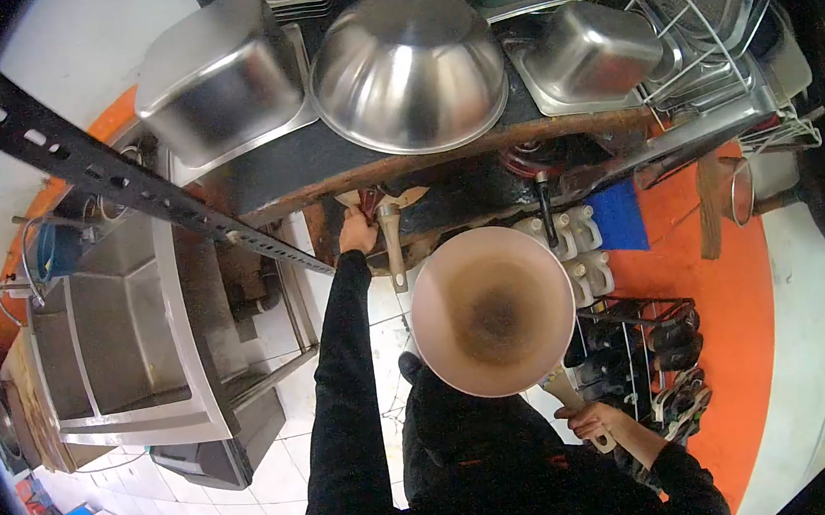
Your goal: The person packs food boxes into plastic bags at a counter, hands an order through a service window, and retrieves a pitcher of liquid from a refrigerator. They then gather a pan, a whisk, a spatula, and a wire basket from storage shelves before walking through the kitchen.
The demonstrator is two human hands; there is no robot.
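Note:
My right hand (596,423) is wrapped round the beige handle (564,392) of a frying pan (494,311). The pan is pinkish outside, with a brown-stained inside turned up towards me, and hangs in front of my body. My left hand (358,233) reaches forward to the lower shelf, its fingers closed at a small dark red thing (369,202) whose kind I cannot make out. Just right of that hand, another beige handle (393,244) sticks out over the shelf edge; what it belongs to is mostly hidden.
Above stands a shelf with an upturned steel bowl (408,67), steel food pans (223,76) and a wire rack (689,17). A steel sink (129,337) is at left, behind a black slotted post (122,167). White jugs (590,274) and a shoe rack (642,334) stand at right.

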